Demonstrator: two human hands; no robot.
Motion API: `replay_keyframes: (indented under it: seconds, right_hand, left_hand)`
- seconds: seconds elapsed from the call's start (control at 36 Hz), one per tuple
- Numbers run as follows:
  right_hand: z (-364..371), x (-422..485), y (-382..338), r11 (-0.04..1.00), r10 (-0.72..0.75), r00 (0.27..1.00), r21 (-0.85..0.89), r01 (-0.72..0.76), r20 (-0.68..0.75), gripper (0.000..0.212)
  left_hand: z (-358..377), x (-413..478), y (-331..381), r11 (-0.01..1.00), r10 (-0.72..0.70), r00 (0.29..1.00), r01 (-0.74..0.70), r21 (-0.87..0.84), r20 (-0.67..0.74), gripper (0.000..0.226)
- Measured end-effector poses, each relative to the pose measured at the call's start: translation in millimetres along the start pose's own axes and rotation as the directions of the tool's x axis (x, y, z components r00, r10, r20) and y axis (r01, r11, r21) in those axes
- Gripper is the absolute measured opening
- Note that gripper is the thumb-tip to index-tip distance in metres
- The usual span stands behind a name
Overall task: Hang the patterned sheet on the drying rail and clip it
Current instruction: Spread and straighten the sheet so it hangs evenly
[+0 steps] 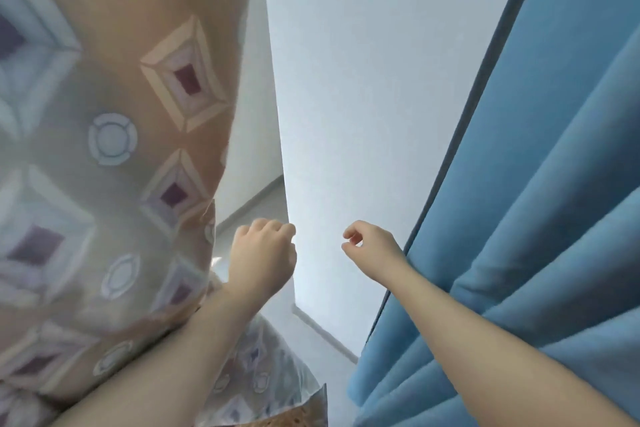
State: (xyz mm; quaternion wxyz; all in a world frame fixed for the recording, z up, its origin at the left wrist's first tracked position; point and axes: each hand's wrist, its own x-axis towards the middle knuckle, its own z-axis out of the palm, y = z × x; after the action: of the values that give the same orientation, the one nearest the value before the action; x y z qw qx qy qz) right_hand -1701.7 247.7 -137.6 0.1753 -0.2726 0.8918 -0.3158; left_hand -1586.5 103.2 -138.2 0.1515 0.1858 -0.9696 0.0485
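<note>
The brown-and-grey patterned sheet point(114, 135), printed with squares and rings, hangs down the left of the frame. Just right of its edge, at lower centre, the left hand point(264, 253) is curled into a fist with nothing visible in it. The right hand point(367, 246), beside the pleated blue curtain point(540, 204), is loosely curled and empty.
</note>
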Motion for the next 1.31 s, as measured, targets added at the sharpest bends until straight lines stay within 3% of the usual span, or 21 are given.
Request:
replay_keyframes:
  seconds: [0.08, 0.17, 0.31, 0.36, 0.44, 0.64, 0.89, 1.0, 1.31]
  right_hand:
    - [0.0, 22.9, 11.3, 1.000, -0.023, 0.997, 0.007, 0.022, 0.073, 0.023]
    - [2.8, 43.4, 16.7, 0.999, -0.047, 0.989, 0.007, 0.046, 0.137, 0.024]
    - [16.0, 65.3, 25.9, 0.998, -0.069, 0.968, 0.011, 0.068, 0.239, 0.024]
    - [24.1, 72.5, 29.0, 0.997, -0.080, 0.961, 0.008, 0.080, 0.266, 0.025]
    - [37.7, 84.9, 23.0, 0.995, -0.091, 0.949, -0.011, 0.099, 0.302, 0.027]
    - [72.5, 117.8, -7.7, 0.990, -0.096, 0.924, -0.058, 0.127, 0.371, 0.030]
    - [109.0, 148.5, -42.8, 0.984, -0.111, 0.886, -0.072, 0.160, 0.451, 0.029]
    - [118.4, 159.8, -51.5, 0.976, -0.129, 0.860, -0.092, 0.199, 0.494, 0.028]
    - [139.0, 183.8, -69.0, 0.951, -0.163, 0.774, -0.112, 0.289, 0.612, 0.026]
  left_hand:
    - [15.0, 13.1, 7.3, 0.998, -0.066, 0.998, 0.066, -0.005, 0.012, 0.001]
    - [26.4, 24.1, 9.9, 0.990, -0.140, 0.987, 0.141, -0.003, 0.073, 0.019]
    - [44.6, 28.9, 11.6, 0.969, -0.247, 0.961, 0.246, 0.021, 0.125, 0.020]
    - [49.9, 27.2, 11.3, 0.955, -0.290, 0.938, 0.295, -0.002, 0.188, 0.015]
    - [57.5, 30.0, 1.2, 0.915, -0.396, 0.887, 0.403, 0.020, 0.239, 0.026]
    - [68.4, 38.4, -38.3, 0.819, -0.557, 0.796, 0.574, -0.004, 0.238, 0.030]
    - [77.4, 47.5, -73.5, 0.777, -0.613, 0.758, 0.629, -0.004, 0.224, 0.030]
    - [83.1, 43.5, -84.2, 0.754, -0.644, 0.741, 0.657, -0.006, 0.189, 0.019]
    - [90.5, 21.3, -98.4, 0.635, -0.769, 0.633, 0.744, 0.207, 0.088, 0.004]
